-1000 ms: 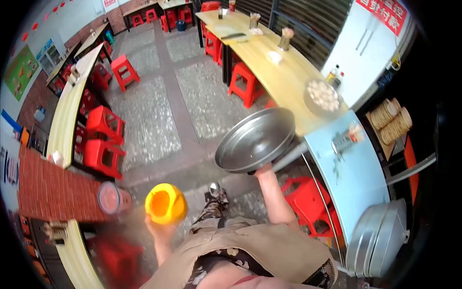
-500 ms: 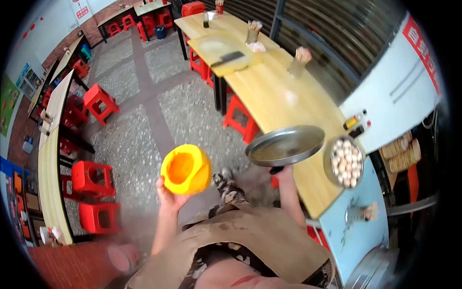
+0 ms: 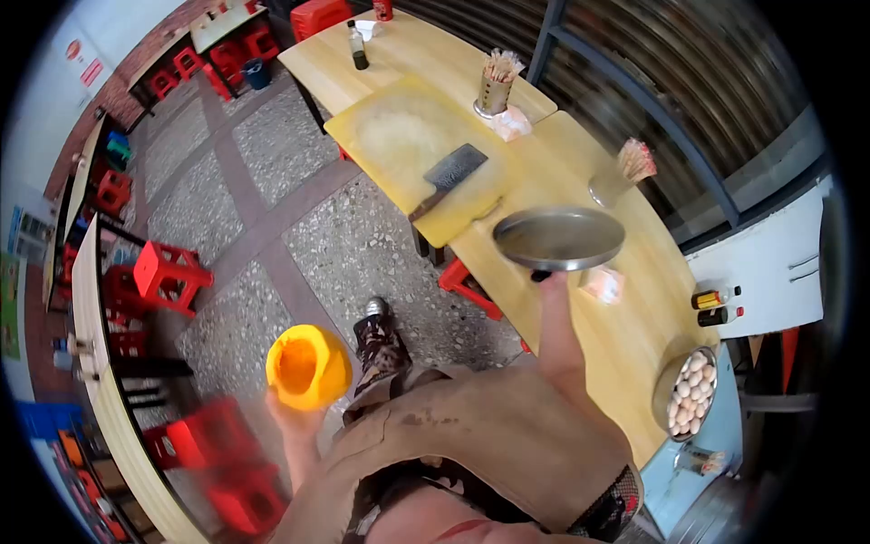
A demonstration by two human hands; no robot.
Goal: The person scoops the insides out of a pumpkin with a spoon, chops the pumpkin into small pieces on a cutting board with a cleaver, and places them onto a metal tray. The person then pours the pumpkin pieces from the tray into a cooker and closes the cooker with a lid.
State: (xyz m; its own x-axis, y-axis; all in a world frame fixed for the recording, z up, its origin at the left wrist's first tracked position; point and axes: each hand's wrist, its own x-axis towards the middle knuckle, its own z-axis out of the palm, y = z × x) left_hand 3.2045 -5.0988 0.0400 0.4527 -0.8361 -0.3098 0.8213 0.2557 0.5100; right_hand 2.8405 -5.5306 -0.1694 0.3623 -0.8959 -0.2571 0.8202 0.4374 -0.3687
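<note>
The left grip (image 3: 294,421), curled round the yellow container (image 3: 319,370), has open floor (image 3: 335,240) ahead, while the right grip (image 3: 554,283), closed on the metal pan (image 3: 559,238), shows by the surface's (image 3: 639,349) edge, nearer the cutting board (image 3: 390,127) than before.

Left hand (image 3: 292,422): fingers partly hidden behind the yellow vessel (image 3: 331,367). Right hand (image 3: 553,283): grip covering most of the handle (image 3: 541,276) of the pan (image 3: 562,240). Lower left, red stools (image 3: 213,433) blurred; likewise the cup (image 3: 609,189) beyond the pan. White packet (image 3: 603,286) near the right hand: too indistinct to identify. Eggs (image 3: 696,390) conceal their bowl's (image 3: 669,385) floor. From where I stand, labels on the paired bottles (image 3: 710,297) are too small to read. Red can (image 3: 383,9) and metal ware (image 3: 711,524): cut off at the edges of view.
</note>
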